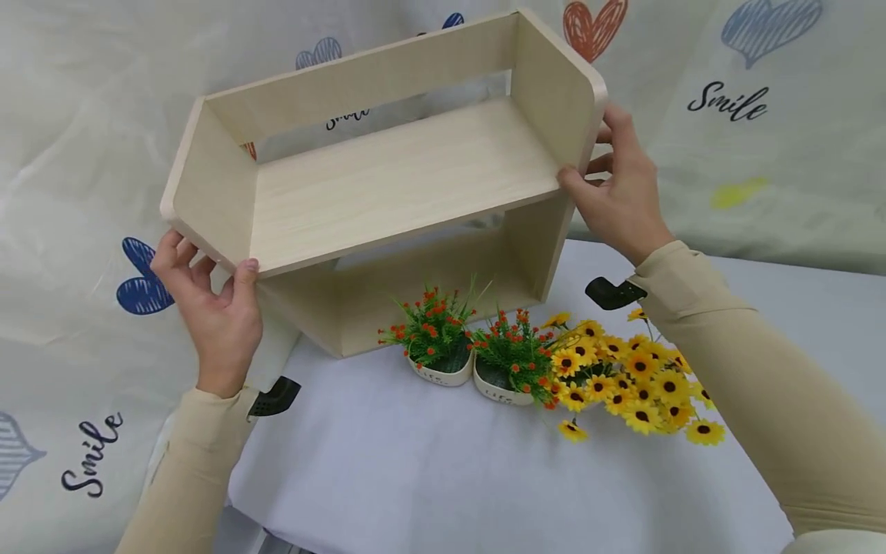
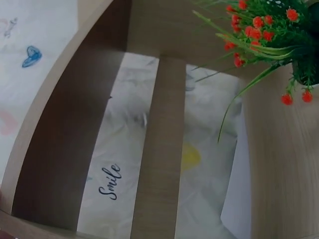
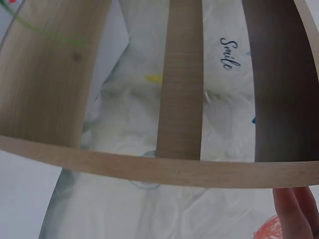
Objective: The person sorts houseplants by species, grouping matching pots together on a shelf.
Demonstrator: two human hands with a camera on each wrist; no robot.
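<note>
A pale wooden two-tier shelf (image 1: 401, 169) stands at the back of the table, at a slant in the head view. My left hand (image 1: 224, 327) grips its left side where the upper board meets the side panel, thumb on the board's front edge. On the opposite side my right hand (image 1: 623, 196) holds the right panel, with the thumb at the upper board's front corner and the fingers behind the panel. The right wrist view shows fingertips (image 3: 294, 211) against the panel's outer face. Through the left wrist view, the shelf's slatted back (image 2: 162, 149) is seen from the front.
Two small white pots with red-flowered plants (image 1: 436, 327) (image 1: 508, 350) sit before the lower tier. Yellow daisy-like flowers (image 1: 637, 377) lie to their right, near the right forearm. A white cloth covers the table (image 1: 415, 462); a printed sheet (image 1: 782, 177) hangs behind.
</note>
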